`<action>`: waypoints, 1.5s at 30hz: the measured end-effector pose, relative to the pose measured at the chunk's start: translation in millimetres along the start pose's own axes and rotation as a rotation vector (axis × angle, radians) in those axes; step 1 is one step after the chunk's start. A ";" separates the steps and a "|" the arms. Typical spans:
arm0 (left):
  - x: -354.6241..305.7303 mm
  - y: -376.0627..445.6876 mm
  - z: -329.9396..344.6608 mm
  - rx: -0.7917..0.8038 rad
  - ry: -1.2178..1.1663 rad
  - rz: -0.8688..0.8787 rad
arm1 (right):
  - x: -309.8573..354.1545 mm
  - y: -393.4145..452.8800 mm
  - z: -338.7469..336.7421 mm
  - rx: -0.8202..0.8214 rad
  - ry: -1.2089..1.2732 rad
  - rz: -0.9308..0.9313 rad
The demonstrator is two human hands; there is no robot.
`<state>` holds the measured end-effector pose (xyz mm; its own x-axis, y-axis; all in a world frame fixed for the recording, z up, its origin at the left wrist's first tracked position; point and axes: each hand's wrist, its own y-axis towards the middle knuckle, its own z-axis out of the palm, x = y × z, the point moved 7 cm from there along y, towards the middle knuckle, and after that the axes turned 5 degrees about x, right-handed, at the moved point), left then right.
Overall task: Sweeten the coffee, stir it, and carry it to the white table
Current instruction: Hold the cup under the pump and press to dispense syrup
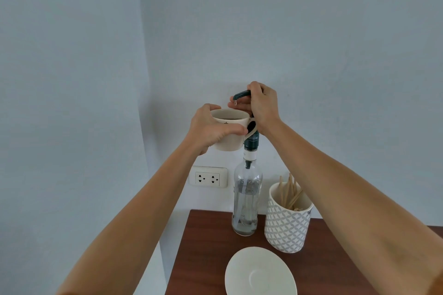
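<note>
My left hand (211,129) holds a cream coffee cup (229,135) up in the air, dark coffee showing at its rim. The cup sits just under the dark green pump spout (241,95) of a clear syrup bottle (247,199) that stands on the brown table. My right hand (260,105) is closed over the pump head, and a clear drop hangs from the spout tip above the cup. The white saucer (260,273) lies bare on the table near me.
A patterned white-and-grey holder (286,225) with several wooden stir sticks (291,193) stands right of the bottle. The brown table (335,258) butts against the pale wall, where a double power socket (208,177) sits left of the bottle. The table's left edge runs below the socket.
</note>
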<state>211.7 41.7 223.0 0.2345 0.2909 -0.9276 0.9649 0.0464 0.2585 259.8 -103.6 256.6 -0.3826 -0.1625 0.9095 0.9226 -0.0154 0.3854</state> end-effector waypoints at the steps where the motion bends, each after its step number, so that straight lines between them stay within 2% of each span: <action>1: 0.2 -0.1 0.2 0.001 -0.002 0.000 | -0.2 -0.2 -0.1 -0.001 -0.001 -0.001; 32: 7.8 -1.0 2.3 0.005 -0.028 -0.009 | -4.0 -3.1 -3.3 -0.028 -0.089 -0.024; 45: 1.6 -1.3 0.8 0.016 -0.019 -0.023 | -2.2 1.1 -2.0 -0.035 -0.045 0.034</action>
<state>211.0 41.3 220.9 0.2142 0.2714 -0.9383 0.9718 0.0372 0.2327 261.8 -105.3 254.7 -0.3524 -0.1188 0.9283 0.9359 -0.0451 0.3495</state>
